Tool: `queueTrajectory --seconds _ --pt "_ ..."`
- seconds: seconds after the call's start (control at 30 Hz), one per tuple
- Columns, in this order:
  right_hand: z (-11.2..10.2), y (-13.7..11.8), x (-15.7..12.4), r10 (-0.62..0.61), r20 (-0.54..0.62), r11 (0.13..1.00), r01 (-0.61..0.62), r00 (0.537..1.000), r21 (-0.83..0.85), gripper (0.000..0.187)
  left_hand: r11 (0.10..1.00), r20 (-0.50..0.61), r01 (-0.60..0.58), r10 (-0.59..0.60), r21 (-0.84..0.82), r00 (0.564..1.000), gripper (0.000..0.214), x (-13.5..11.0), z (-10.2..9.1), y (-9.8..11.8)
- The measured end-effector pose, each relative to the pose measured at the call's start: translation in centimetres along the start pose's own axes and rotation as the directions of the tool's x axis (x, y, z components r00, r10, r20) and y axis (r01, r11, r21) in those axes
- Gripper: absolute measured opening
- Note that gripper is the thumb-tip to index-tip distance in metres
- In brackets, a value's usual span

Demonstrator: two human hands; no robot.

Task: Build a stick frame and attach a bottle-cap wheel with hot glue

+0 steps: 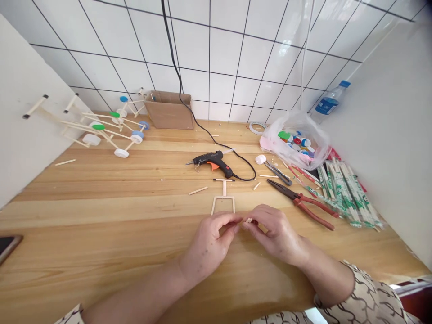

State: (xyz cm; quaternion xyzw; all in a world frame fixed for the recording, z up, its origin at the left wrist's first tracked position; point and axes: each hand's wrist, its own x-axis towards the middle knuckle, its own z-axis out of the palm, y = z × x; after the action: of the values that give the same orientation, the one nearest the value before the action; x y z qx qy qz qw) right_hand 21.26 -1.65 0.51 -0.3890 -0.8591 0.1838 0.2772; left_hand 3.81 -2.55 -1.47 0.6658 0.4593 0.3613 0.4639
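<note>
Both my hands meet over the table in front of me, fingertips nearly touching. My right hand [275, 231] is closed in a pinch around small pale pieces [249, 220], which look like short bits of wooden stick. My left hand [212, 238] is also pinched closed; whatever its fingertips hold is hidden. Just beyond the fingers lies a small frame of thin wooden sticks [223, 197], with a stem and a black-tipped crossbar at its far end. The near part of this frame is hidden behind my left hand.
A black glue gun [212, 162] lies beyond the frame. To the right are pliers [302, 202], a utility knife [278, 173], wrapped chopsticks [347, 193] and a bag of bottle caps [297, 139]. Stick cars with cap wheels [111, 126] and a cardboard box [170, 111] stand back left.
</note>
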Motion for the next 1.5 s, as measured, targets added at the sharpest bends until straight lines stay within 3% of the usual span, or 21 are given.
queueTrajectory --seconds 0.47,0.67,0.77,0.9,1.13,1.3,1.5 --pt "0.3 0.0 -0.1 0.025 0.003 1.000 -0.025 1.000 -0.005 0.018 1.000 -0.018 -0.012 0.012 -0.003 1.000 0.018 0.0 0.2 0.1" --pt "0.1 -0.3 0.1 0.193 0.054 0.973 -0.198 0.980 0.121 0.020 0.997 0.043 0.049 -0.046 -0.063 0.998 0.021 -0.1 0.1 0.3" --pt "-0.1 -0.6 0.3 0.333 0.105 0.890 -0.349 0.937 0.294 0.021 0.986 0.113 0.110 -0.095 -0.129 0.989 0.021 -0.1 0.2 0.6" --pt "0.0 -0.6 0.4 0.481 0.176 0.709 -0.499 0.859 0.498 0.024 0.967 0.177 0.220 -0.196 -0.132 0.964 0.019 -0.2 0.1 1.1" --pt "0.7 -0.8 0.6 0.530 0.345 0.372 -0.578 0.775 0.727 0.030 0.911 0.261 0.378 -0.330 -0.164 0.907 0.022 -0.2 0.0 1.8" --pt "0.8 -0.8 0.6 0.537 0.380 0.318 -0.598 0.753 0.736 0.031 0.846 0.273 0.471 -0.405 -0.249 0.873 0.020 -0.2 0.1 2.3" --pt "0.7 -0.5 0.9 0.506 0.379 0.281 -0.564 0.774 0.777 0.027 0.810 0.284 0.486 -0.406 -0.328 0.868 0.018 -0.1 -0.1 2.3"
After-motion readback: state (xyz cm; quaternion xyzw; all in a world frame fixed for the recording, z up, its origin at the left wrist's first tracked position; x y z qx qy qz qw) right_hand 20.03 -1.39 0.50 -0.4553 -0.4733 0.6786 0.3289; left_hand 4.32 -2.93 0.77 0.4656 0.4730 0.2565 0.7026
